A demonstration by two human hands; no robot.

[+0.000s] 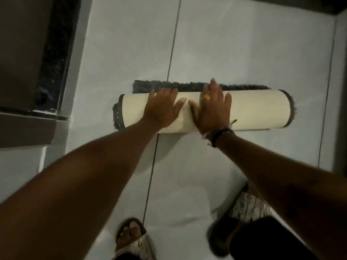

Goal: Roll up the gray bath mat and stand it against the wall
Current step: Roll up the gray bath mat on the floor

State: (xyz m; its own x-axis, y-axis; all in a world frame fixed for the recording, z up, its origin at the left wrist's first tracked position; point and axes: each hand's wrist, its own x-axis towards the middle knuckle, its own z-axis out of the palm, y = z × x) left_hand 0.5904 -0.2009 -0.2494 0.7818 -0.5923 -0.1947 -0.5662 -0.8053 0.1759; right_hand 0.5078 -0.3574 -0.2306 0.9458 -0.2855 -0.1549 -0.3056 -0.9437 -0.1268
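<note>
The gray bath mat (259, 109) lies on the pale tiled floor as a thick roll, its cream backing turned outward and gray pile showing at both ends. A narrow strip of gray pile (180, 85) still lies flat on the floor just beyond the roll. My left hand (163, 107) rests flat on the left half of the roll, fingers spread. My right hand (212, 107), with a yellow ring and a dark wristband, presses flat on the middle of the roll, its fingertips reaching over onto the pile strip.
A dark doorway threshold and brown door frame (28, 72) stand at the left. A wall edge (340, 91) runs down the right side and another along the top right. My sandalled feet (133, 239) stand on the floor (234, 44) near the bottom.
</note>
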